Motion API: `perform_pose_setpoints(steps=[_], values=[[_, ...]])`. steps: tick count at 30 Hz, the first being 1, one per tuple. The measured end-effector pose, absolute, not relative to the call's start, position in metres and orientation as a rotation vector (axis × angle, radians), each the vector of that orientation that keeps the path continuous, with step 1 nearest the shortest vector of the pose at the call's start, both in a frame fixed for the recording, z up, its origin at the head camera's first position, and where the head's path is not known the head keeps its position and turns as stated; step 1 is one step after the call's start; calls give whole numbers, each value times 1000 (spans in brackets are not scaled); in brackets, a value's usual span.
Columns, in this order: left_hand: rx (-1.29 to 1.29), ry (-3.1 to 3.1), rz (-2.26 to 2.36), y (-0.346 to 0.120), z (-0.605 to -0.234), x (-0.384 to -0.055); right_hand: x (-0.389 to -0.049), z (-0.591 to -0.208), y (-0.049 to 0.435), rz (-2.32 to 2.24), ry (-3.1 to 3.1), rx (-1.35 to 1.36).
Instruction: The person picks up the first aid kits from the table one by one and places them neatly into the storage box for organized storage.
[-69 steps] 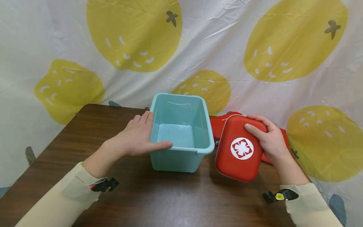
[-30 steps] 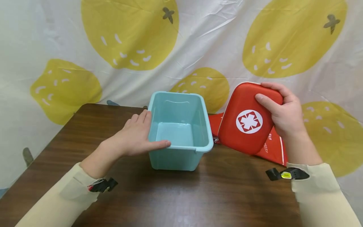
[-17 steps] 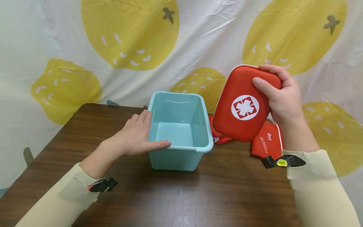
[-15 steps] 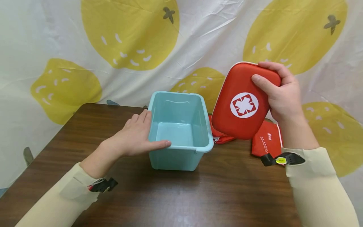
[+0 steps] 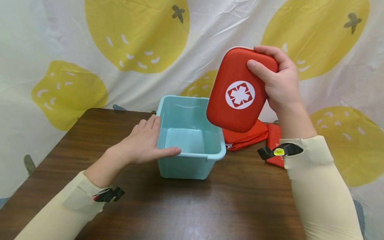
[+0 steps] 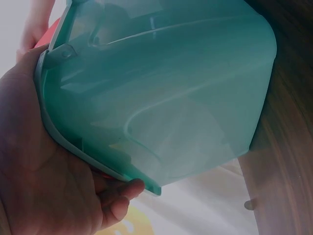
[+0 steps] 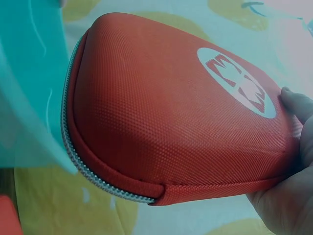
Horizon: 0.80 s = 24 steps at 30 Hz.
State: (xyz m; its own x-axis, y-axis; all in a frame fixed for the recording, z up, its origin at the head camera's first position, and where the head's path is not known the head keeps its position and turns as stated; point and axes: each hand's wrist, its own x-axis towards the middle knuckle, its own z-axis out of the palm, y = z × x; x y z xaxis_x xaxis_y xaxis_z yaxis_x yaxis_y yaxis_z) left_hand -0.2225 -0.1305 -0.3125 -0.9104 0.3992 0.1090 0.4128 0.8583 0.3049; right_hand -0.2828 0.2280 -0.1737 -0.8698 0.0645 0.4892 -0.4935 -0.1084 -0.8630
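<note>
Clock read off my head feed, bin as dial centre. Right hand (image 5: 280,80) has the red case (image 5: 226,70) by its 2 o'clock corner: thumb on the front face, fingers behind, spread only as wide as the case. Case is held in the air at 2 o'clock, top leaning toward 1, white emblem (image 5: 240,95) facing me. It overlaps the bin's far-right corner in view; can't tell how much sits above the mouth. Silvery zip (image 7: 90,178) runs round its edge.

Left hand (image 5: 140,143) at 9 o'clock grips the rim of the blue bin (image 5: 184,168): thumb over the near edge, pointing to 3, fingers curled round outside. Bin upright on the wooden table (image 5: 186,206).

Red pouch (image 5: 249,136) lies at 3 o'clock near the bin, second red pouch (image 5: 273,136) just beyond it, partly hidden by the right wrist's black band (image 5: 292,149). Lemon-print cloth (image 5: 222,20) hangs at 12.
</note>
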Motion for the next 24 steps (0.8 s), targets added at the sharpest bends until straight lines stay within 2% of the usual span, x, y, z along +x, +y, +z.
perform_pose_setpoints(steps=[15, 24], values=[[-626, -2999, -497, -128, -311, -220, -309, -164, 168, 2140, -1795, 539], [-626, -3007, -498, -125, -313, -220, -331, -179, 143, 2142, -1857, 517]])
